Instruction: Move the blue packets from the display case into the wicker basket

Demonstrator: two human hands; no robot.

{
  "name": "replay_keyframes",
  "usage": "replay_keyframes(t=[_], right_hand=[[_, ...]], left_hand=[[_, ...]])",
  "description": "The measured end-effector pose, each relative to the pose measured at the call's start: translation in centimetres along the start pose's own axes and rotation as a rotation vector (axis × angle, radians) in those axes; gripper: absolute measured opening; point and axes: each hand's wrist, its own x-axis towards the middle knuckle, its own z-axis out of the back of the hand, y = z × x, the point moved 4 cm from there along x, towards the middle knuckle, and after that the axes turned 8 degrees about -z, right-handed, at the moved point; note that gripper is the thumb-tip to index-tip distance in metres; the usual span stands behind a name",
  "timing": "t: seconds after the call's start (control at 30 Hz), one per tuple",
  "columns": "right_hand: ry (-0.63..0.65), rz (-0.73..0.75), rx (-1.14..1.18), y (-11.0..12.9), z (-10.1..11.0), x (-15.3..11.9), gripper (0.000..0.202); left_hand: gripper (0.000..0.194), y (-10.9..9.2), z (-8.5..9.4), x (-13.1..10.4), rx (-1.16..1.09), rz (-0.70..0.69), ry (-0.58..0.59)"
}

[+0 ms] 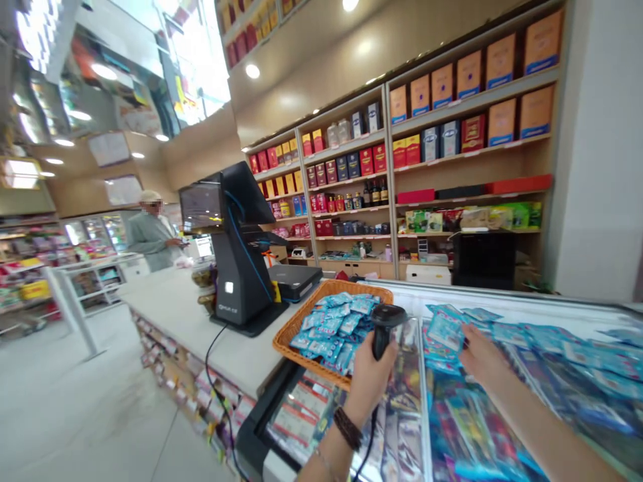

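My left hand [372, 375] is wrapped round the handle of a black barcode scanner [388, 317], whose head points to the right and whose cable runs down beside my wrist. Between the thumb and fingers of my right hand [479, 358] is a blue packet [446, 329], held by its right edge above the glass counter. Several similar packets lie beneath it and spread out to the right across the glass. Behind the scanner, a wicker basket [286, 338] holds a heap of the same kind of blue packets.
A black checkout terminal [236, 254] stands on the white counter [175, 292], with a flat black box [296, 281] beside it. A black cable [207, 365] hangs over the counter edge. Shelves of boxed goods line the back wall. Another person [151, 231] stands beyond the counter at the left.
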Motion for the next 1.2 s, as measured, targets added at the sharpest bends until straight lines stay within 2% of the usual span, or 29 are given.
replay_keyframes(t=[0.13, 0.23, 0.37, 0.47, 0.57, 0.67, 0.83, 0.93, 1.0, 1.07, 1.13, 1.2], right_hand=[[0.242, -0.011, -0.002, -1.0, -7.6, -3.2, 0.043], [0.410, -0.064, -0.037, -2.8, -12.0, -5.7, 0.050], [0.506, -0.041, -0.060, -4.6, -15.0, -7.1, 0.049], [0.529, 0.020, -0.074, -4.8, -15.3, -6.6, 0.053], [0.502, 0.143, -0.142, -4.3, -13.6, -5.2, 0.053], [0.364, 0.301, -0.350, -3.0, -9.5, -3.1, 0.044], [0.124, 0.417, -0.547, 0.4, -0.3, -0.2, 0.028], [0.043, 0.465, -0.588, 2.2, 3.4, 0.8, 0.026], [0.024, 0.524, -0.637, 2.8, 4.3, 1.5, 0.028], [0.015, 0.584, -0.703, 2.9, 4.3, 2.4, 0.029], [-0.014, 0.615, -0.748, 2.7, 4.0, 3.5, 0.026], [-0.039, 0.628, -0.805, 2.2, 3.6, 4.8, 0.022]], left_hand=[[0.070, -1.5, 5.9, 0.6, 0.085, -0.031, -0.063], [0.077, -2.0, 9.0, 0.8, 0.116, -0.055, -0.132], [0.083, -2.2, 10.8, 0.8, 0.097, -0.088, -0.203], [0.085, -2.1, 10.6, 0.5, 0.060, -0.097, -0.212], [0.084, -2.1, 9.3, 0.3, 0.025, -0.085, -0.182], [0.085, -2.3, 6.7, 0.0, -0.025, -0.057, -0.122], [0.084, -1.3, -0.2, -0.6, -0.121, 0.014, 0.044], [0.084, 0.5, -5.0, -1.3, -0.194, 0.080, 0.135], [0.085, 2.0, -7.8, -1.6, -0.236, 0.116, 0.179], [0.087, 3.4, -9.8, -1.7, -0.263, 0.156, 0.211], [0.089, 4.7, -10.8, -1.6, -0.288, 0.188, 0.225], [0.091, 5.9, -10.9, -1.3, -0.303, 0.220, 0.217]])
